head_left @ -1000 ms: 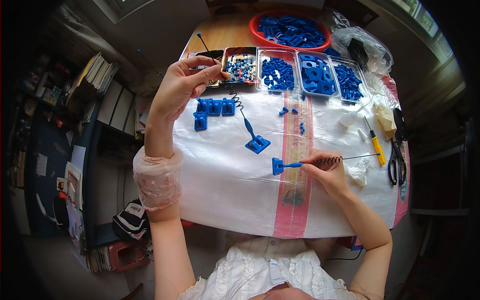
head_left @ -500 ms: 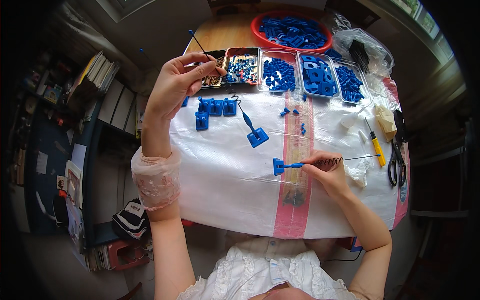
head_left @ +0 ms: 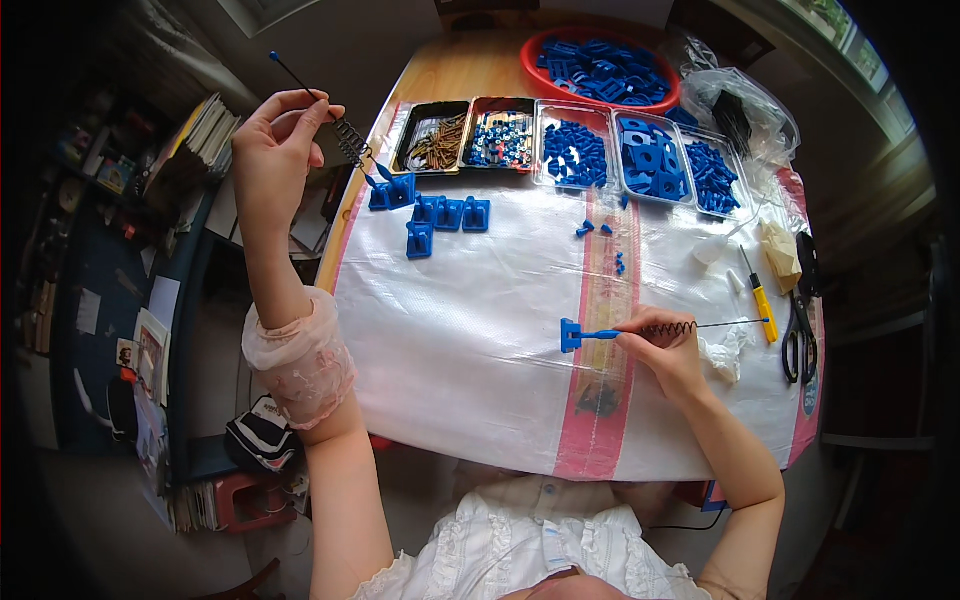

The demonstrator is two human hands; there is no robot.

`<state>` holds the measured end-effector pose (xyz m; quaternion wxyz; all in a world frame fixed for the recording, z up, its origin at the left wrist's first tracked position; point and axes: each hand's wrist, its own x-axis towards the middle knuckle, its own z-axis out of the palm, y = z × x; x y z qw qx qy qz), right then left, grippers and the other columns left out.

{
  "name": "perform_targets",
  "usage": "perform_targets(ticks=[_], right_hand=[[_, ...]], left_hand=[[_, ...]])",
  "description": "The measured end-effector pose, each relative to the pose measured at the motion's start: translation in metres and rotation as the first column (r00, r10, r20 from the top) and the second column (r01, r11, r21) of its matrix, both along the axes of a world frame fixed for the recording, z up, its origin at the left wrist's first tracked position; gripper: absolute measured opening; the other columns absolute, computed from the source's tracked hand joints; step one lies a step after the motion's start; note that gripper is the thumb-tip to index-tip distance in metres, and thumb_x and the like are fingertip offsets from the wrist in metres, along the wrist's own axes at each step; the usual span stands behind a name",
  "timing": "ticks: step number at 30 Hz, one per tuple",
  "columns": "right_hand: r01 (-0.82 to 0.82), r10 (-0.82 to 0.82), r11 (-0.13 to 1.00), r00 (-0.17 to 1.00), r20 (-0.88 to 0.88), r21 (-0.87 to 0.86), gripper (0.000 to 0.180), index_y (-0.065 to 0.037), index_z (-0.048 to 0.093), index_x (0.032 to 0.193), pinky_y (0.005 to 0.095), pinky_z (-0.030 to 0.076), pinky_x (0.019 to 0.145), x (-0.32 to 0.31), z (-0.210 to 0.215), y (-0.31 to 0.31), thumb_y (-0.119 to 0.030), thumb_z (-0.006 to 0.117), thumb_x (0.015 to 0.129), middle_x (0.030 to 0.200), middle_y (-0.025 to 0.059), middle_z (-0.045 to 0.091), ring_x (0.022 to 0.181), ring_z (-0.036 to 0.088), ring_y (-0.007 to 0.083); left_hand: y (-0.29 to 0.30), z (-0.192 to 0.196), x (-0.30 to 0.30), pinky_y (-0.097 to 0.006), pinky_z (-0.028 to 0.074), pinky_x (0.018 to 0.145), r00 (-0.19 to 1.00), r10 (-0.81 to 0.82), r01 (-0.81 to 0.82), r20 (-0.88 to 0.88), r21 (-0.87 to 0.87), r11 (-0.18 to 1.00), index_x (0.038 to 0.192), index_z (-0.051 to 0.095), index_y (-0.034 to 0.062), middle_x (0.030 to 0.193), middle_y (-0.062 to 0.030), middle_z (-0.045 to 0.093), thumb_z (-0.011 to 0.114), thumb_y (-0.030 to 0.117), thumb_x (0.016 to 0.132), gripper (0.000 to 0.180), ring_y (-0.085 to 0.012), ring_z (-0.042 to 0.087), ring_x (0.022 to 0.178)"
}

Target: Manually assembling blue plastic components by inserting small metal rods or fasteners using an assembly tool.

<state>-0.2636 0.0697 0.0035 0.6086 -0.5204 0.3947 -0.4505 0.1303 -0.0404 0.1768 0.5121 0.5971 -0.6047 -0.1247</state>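
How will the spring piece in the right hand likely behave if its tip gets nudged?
The spring piece will likely sway at its black coil, which looks like thin wire. It is probably light, as the right hand holds it in a fingertip pinch. Its blue base looks like moulded plastic, so should barely flex.

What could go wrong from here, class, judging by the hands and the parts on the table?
1. The left hand pinches a black spring rod near the table's left edge; if it slips, it might fall off.
2. Loose blue pieces lie on the white sheet, where a sleeve could brush them away.
3. The right hand holds another rod; its tip, seemingly beside the yellow screwdriver, may catch.
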Motion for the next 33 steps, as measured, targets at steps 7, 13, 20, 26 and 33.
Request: perform_targets(ticks=[7, 13, 20, 26, 33], right_hand=[[0.0, 0.0, 1.0, 1.0, 0.01, -0.008, 0.009, 0.004, 0.075, 0.093, 0.0202, 0.044, 0.066, 0.0, -0.002, 0.0, 0.006, 0.074, 0.083, 0.084, 0.0023, 0.067, 0.076, 0.059, 0.0058], [0.002, -0.002, 1.0, 1.0, 0.003, -0.002, 0.01, 0.004, 0.075, 0.093, 0.0202, 0.046, 0.067, 0.0, -0.002, 0.0, 0.005, 0.074, 0.083, 0.084, 0.0026, 0.067, 0.076, 0.06, 0.006], [0.008, -0.008, 0.999, 1.0, -0.001, 0.031, 0.009, 0.005, 0.073, 0.09, 0.023, 0.045, 0.071, 0.001, 0.002, 0.001, 0.01, 0.07, 0.083, 0.085, 0.006, 0.067, 0.078, 0.059, 0.0097], [-0.004, 0.004, 1.0, 1.0, 0.009, -0.007, 0.01, 0.004, 0.074, 0.093, 0.0201, 0.046, 0.068, -0.001, -0.002, 0.0, 0.005, 0.074, 0.084, 0.085, 0.0031, 0.068, 0.078, 0.06, 0.0062], [-0.001, 0.001, 1.0, 1.0, 0.003, -0.001, 0.009, 0.004, 0.075, 0.093, 0.02, 0.045, 0.067, 0.0, -0.002, 0.0, 0.005, 0.074, 0.084, 0.084, 0.0023, 0.067, 0.076, 0.06, 0.0056]], left_hand=[[-0.013, -0.014, -0.001, -0.021, 0.051, 0.055, 0.976, 0.134, -0.131, 0.173, -0.031, 0.991, 0.106, 0.072, 0.003, 0.092, -0.006, 0.077, 0.066, 0.016, 0.096, 0.017, -0.0055, 0.061, 0.055], [-0.028, -0.03, 0.003, -0.019, 0.046, 0.052, 0.979, 0.116, -0.123, 0.165, 0.033, 0.992, 0.105, 0.071, 0.0028, 0.093, -0.0062, 0.077, 0.066, 0.015, 0.097, 0.016, -0.0032, 0.055, 0.053], [-0.039, -0.045, 0.0, -0.018, 0.045, 0.051, 0.976, 0.111, -0.128, 0.185, 0.08, 0.989, 0.105, 0.07, 0.0022, 0.092, -0.0062, 0.077, 0.067, 0.015, 0.096, 0.016, -0.0026, 0.054, 0.052], [-0.04, -0.049, -0.002, -0.02, 0.046, 0.051, 0.963, 0.144, -0.168, 0.229, 0.088, 0.982, 0.105, 0.071, 0.0031, 0.092, -0.0049, 0.077, 0.066, 0.015, 0.096, 0.016, -0.0037, 0.056, 0.052], [-0.043, -0.052, 0.002, -0.02, 0.046, 0.051, 0.963, 0.145, -0.165, 0.228, 0.073, 0.984, 0.105, 0.07, 0.0031, 0.092, -0.0046, 0.077, 0.066, 0.015, 0.096, 0.016, -0.0042, 0.056, 0.051]])
